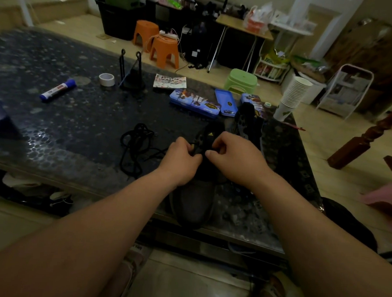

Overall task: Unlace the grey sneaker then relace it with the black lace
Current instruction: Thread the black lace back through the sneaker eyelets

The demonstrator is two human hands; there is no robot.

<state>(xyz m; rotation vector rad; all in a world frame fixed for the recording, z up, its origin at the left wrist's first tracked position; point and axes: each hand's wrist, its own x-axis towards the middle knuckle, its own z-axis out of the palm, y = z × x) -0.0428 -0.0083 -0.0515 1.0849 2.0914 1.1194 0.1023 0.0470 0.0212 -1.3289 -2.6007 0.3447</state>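
Observation:
The grey sneaker [193, 202] lies on the dark table [78, 124], toe toward me at the near edge, tongue with a yellow logo pointing away. My left hand [182, 163] and my right hand [234, 158] meet over its eyelets. Each hand pinches a piece of black lace at the upper eyelets, fingers curled. A loose tangle of black lace [136, 145] lies on the table left of the sneaker, one strand running toward my left hand. The eyelets themselves are mostly hidden by my fingers.
A second dark shoe [248, 121] stands behind the sneaker. Blue pencil cases [194, 102], a stack of paper cups [292, 94], a tape roll [107, 79], a marker [57, 90] and a black stand [131, 77] sit further back. Stools stand on the floor beyond.

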